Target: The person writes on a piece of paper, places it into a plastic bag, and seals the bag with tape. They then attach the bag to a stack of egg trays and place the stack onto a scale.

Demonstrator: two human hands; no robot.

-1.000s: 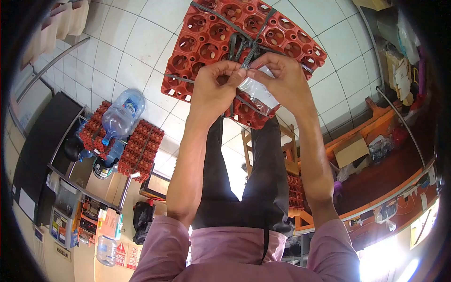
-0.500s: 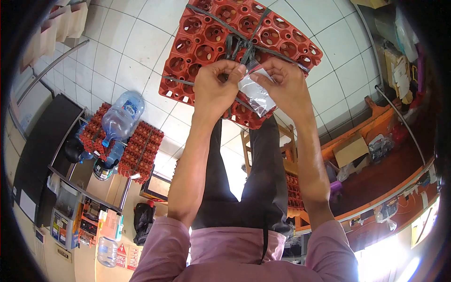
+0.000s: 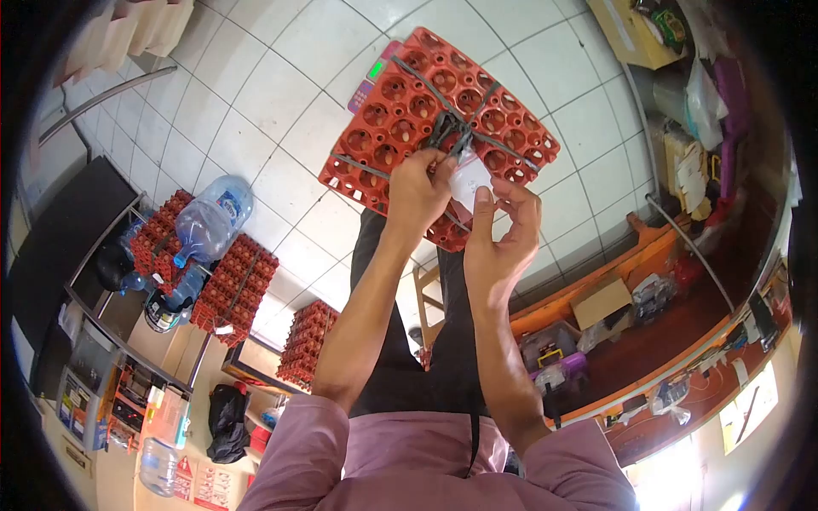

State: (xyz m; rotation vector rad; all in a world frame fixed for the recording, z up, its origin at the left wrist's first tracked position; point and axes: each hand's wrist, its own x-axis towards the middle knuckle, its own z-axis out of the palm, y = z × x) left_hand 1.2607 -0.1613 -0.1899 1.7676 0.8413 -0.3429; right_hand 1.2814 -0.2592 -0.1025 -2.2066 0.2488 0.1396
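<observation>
Working a clear bag (image 3: 470, 177) over egg trays (image 3: 383, 119)
Left hand (image 3: 419, 192) pinches its top; right hand (image 3: 494, 251) at 5 o'clock, fingers loosely spread; next likely needs a second pinch.

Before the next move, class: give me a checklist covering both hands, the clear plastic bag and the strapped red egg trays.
1. Left hand pinches the clear plastic bag: ok.
2. Right hand closed on the bag: not ok, fingers spread against it.
3. Grey strap knotted across the red egg trays: ok.
4. Bag empty: cannot tell.
5. Both hands in view: ok.
</observation>
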